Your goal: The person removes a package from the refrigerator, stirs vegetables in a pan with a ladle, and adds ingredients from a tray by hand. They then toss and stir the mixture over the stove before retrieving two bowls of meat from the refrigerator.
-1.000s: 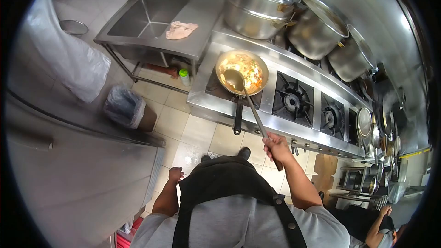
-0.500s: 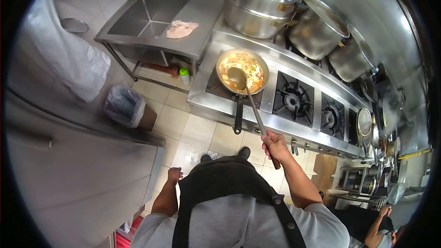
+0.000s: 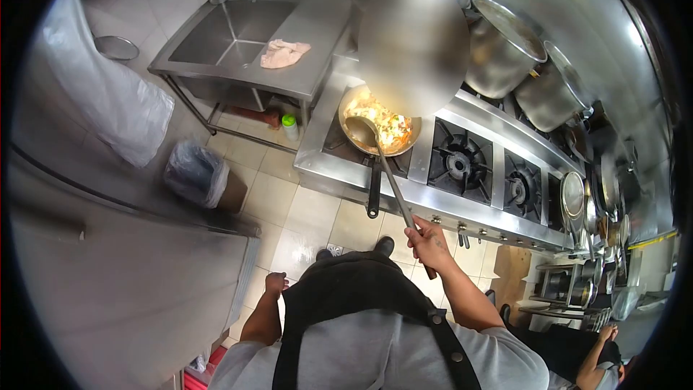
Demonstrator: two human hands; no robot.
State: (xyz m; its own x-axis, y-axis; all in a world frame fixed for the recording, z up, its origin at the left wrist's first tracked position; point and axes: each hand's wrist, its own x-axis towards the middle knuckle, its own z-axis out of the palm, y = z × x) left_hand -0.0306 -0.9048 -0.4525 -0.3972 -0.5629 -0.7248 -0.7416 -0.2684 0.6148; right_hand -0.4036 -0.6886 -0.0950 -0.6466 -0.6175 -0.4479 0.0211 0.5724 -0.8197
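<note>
My right hand (image 3: pixel 429 243) is wrapped round the handle of a long metal ladle (image 3: pixel 362 131). The ladle's bowl rests in the left part of a frying pan (image 3: pixel 372 186), among a mix of yellow, white and orange food pieces (image 3: pixel 390 128). The pan sits on the leftmost burner, its black handle toward me. A blurred round patch covers the pan's upper right part. At my left side hangs my left hand (image 3: pixel 276 283), its fingers curled and touching no object; whether anything is inside them is hidden.
Bare burners (image 3: pixel 460 164) lie right of the pan, large pots (image 3: pixel 498 50) behind. A steel sink (image 3: pixel 231 32) with a pink cloth (image 3: pixel 285 53) stands left, above a lined bin (image 3: pixel 195 173). A co-worker's arm (image 3: pixel 593 357) shows at lower right.
The ladle's bowl has moved left in the pan, and my right hand has come slightly nearer my body. A blurred round patch now covers part of the pan and the pots behind.
</note>
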